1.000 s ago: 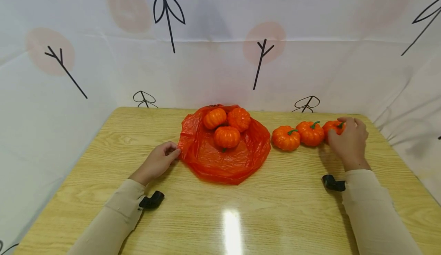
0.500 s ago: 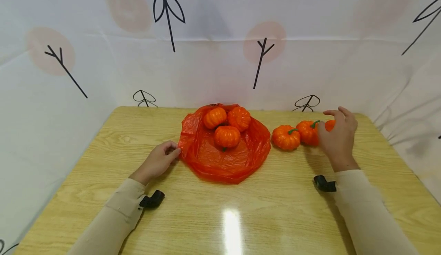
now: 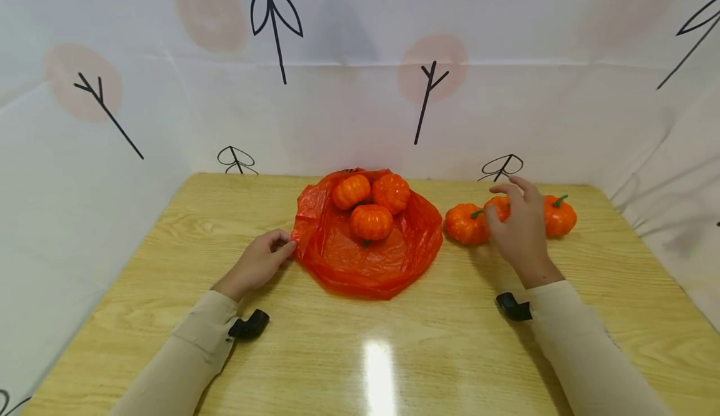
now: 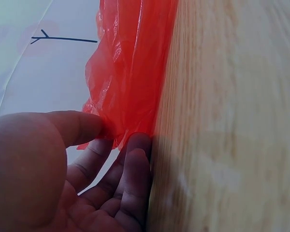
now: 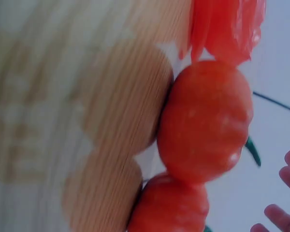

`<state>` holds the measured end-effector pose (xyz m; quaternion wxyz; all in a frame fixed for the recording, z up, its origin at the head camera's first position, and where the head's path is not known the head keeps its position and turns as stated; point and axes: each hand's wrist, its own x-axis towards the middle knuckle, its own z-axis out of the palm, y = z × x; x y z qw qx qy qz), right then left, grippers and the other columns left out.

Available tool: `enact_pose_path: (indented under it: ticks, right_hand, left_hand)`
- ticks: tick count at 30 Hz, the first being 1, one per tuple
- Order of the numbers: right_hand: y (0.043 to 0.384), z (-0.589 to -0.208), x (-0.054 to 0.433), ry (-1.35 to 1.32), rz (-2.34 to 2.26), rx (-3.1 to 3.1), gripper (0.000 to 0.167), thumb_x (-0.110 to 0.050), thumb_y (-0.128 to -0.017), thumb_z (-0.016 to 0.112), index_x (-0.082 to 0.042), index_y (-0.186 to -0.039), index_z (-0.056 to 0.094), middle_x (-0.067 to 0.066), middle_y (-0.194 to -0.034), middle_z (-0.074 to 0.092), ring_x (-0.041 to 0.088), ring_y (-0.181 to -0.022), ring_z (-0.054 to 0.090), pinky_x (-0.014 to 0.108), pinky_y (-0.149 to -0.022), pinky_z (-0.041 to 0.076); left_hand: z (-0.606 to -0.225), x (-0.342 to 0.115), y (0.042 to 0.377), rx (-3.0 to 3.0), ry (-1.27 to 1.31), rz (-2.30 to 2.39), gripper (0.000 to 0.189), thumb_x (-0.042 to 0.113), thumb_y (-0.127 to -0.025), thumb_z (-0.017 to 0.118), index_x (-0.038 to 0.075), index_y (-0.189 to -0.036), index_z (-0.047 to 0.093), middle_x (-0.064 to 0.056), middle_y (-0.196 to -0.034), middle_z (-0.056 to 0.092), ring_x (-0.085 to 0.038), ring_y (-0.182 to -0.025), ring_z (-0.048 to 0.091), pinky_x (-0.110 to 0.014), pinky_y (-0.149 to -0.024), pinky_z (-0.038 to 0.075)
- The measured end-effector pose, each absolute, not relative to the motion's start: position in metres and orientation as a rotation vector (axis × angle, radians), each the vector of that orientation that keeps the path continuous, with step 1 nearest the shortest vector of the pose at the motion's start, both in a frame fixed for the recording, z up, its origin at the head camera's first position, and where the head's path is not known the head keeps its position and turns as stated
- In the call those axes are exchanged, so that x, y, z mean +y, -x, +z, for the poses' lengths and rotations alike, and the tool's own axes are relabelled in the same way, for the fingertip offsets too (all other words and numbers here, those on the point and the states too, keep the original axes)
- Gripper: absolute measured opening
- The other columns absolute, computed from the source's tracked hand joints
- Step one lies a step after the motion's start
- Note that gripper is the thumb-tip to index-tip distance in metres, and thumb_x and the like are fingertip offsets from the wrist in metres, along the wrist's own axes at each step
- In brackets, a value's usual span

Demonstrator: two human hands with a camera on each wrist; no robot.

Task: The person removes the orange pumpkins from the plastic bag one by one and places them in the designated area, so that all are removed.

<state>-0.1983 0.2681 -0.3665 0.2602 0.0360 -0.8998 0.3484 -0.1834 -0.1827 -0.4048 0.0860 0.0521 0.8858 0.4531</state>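
Observation:
A red plastic bag [image 3: 360,266] lies spread wide in the middle of the table, with three small orange pumpkins [image 3: 371,222] inside it. My left hand [image 3: 260,260] pinches the bag's left edge between thumb and fingers, as the left wrist view shows up close. To the right of the bag, three green-stemmed pumpkins stand in a row: a left one [image 3: 466,223], a middle one [image 3: 497,206] and a right one [image 3: 560,217]. Above the middle pumpkin hovers my right hand [image 3: 520,228], fingers spread and holding nothing; it partly hides that pumpkin. In the right wrist view its fingers [image 5: 282,217] are apart from the pumpkins.
The wood-grain table [image 3: 315,353] reaches back to a white patterned cloth [image 3: 349,116], which hangs behind and at both sides. A black wrist mount [image 3: 250,325] sits at the left cuff and another black mount [image 3: 513,307] at the right.
My right hand has moved left, from the right pumpkin to above the middle one, leaving the right pumpkin uncovered. My left hand and the bag have stayed put.

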Motion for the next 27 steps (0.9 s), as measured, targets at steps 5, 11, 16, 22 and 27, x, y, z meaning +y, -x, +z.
enact_pose_path:
  ticks: [5, 11, 16, 22, 27]
  right_hand:
    - [0.194, -0.365, 0.258, -0.135, 0.919, -2.473, 0.027, -0.008, -0.094, 0.056, 0.002, -0.119, 0.06, 0.026, -0.15, 0.038, 0.049, -0.139, 0.03, 0.069, -0.106, 0.032]
    - [0.191, -0.362, 0.247, -0.181, 0.915, -2.47, 0.029, -0.007, -0.094, 0.057, 0.001, -0.121, 0.06, 0.026, -0.148, 0.039, 0.049, -0.138, 0.031, 0.068, -0.104, 0.033]
    - [0.186, -0.361, 0.237, -0.255, 0.916, -2.464, 0.027, -0.004, -0.093, 0.059, 0.001, -0.12, 0.06, 0.025, -0.148, 0.04, 0.047, -0.136, 0.033, 0.067, -0.101, 0.035]
    - [0.179, -0.361, 0.227, -0.329, 0.923, -2.477, 0.028, -0.003, -0.093, 0.059, -0.001, -0.121, 0.06, 0.023, -0.149, 0.04, 0.046, -0.138, 0.032, 0.068, -0.102, 0.036]
    - [0.175, -0.361, 0.219, -0.353, 0.931, -2.524, 0.029, -0.005, -0.094, 0.06, -0.002, -0.123, 0.06, 0.022, -0.15, 0.038, 0.046, -0.139, 0.03, 0.069, -0.104, 0.035]
  left_hand:
    - [-0.404, -0.182, 0.184, 2.628, -0.152, 1.369, 0.017, 0.022, -0.103, 0.057, 0.006, -0.106, 0.062, -0.009, -0.095, 0.067, -0.018, -0.084, 0.061, -0.031, -0.079, 0.052]
    - [-0.404, -0.182, 0.183, 2.626, -0.146, 1.376, 0.017, 0.021, -0.103, 0.057, 0.006, -0.106, 0.062, -0.009, -0.095, 0.067, -0.018, -0.084, 0.061, -0.03, -0.079, 0.051]
    - [-0.404, -0.183, 0.182, 2.637, -0.152, 1.362, 0.016, 0.021, -0.103, 0.057, 0.006, -0.105, 0.062, -0.008, -0.094, 0.067, -0.018, -0.085, 0.06, -0.031, -0.079, 0.051]
    - [-0.403, -0.183, 0.183, 2.66, -0.162, 1.328, 0.017, 0.024, -0.103, 0.057, 0.007, -0.106, 0.063, -0.007, -0.095, 0.066, -0.019, -0.085, 0.059, -0.032, -0.08, 0.049]
    - [-0.402, -0.183, 0.183, 2.657, -0.165, 1.329, 0.017, 0.024, -0.103, 0.057, 0.007, -0.105, 0.063, -0.008, -0.096, 0.066, -0.019, -0.085, 0.058, -0.032, -0.08, 0.048]
